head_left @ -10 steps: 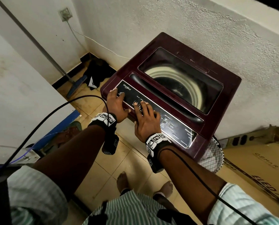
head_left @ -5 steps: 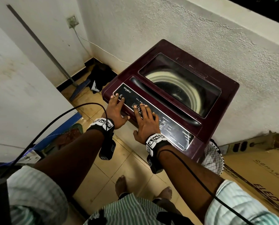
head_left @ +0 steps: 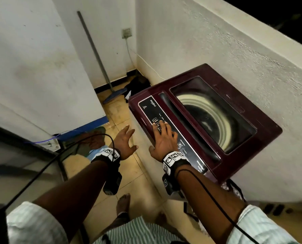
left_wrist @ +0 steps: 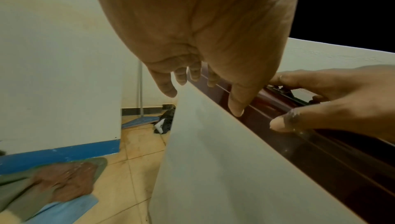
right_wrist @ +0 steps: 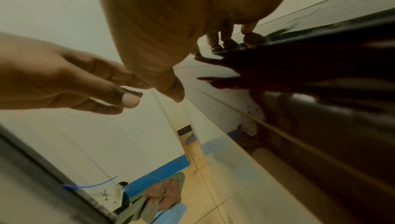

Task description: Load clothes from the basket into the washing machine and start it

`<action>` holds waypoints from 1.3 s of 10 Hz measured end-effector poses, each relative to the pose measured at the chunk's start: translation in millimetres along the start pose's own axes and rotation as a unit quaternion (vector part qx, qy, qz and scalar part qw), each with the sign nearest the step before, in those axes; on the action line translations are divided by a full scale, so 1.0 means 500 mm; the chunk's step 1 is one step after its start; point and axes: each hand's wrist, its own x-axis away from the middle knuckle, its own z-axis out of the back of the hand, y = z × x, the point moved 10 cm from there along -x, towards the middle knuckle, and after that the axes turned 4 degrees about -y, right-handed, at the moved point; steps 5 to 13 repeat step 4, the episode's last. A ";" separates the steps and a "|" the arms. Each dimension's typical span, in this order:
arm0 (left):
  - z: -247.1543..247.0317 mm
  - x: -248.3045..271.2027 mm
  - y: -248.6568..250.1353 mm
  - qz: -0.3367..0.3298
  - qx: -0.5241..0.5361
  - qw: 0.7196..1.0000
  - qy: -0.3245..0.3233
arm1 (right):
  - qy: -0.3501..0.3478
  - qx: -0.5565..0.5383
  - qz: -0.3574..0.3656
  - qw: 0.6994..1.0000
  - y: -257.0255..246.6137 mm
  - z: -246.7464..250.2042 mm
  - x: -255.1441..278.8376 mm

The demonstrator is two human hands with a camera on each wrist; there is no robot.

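The washer (head_left: 204,118) is sitting rigid and heavy under our right hand (head_left: 162,138), whose straight fingers (head_left: 159,126) are pressing its glossy panel (head_left: 166,131). We are judging the panel slick and stiff: it is asking for light fingertip taps, no grip. The drum seems to be blurring behind the lid window. Our left hand (head_left: 123,143) is hovering spread and empty, left of the washer, above floor clothes (left_wrist: 62,180).

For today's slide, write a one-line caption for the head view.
Right hand presses the washing machine control panel; left hand hovers open over the floor.
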 end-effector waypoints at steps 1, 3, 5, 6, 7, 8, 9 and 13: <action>-0.023 0.078 -0.041 0.056 0.028 0.998 0.010 | -0.015 0.016 0.042 0.999 -0.015 -0.008 0.015; -0.082 0.264 -0.106 0.167 0.080 0.982 0.025 | -0.010 -0.005 0.140 0.990 -0.083 -0.014 0.078; -0.120 0.353 -0.128 0.196 0.111 0.974 0.035 | -0.012 -0.043 0.183 0.982 -0.125 -0.035 0.119; -0.120 0.353 -0.128 0.196 0.111 0.974 0.035 | -0.012 -0.043 0.183 0.982 -0.125 -0.035 0.119; -0.120 0.353 -0.128 0.196 0.111 0.974 0.035 | -0.012 -0.043 0.183 0.982 -0.125 -0.035 0.119; -0.120 0.353 -0.128 0.196 0.111 0.974 0.035 | -0.012 -0.043 0.183 0.982 -0.125 -0.035 0.119; -0.120 0.353 -0.128 0.196 0.111 0.974 0.035 | -0.012 -0.043 0.183 0.982 -0.125 -0.035 0.119; -0.120 0.353 -0.128 0.196 0.111 0.974 0.035 | -0.012 -0.043 0.183 0.982 -0.125 -0.035 0.119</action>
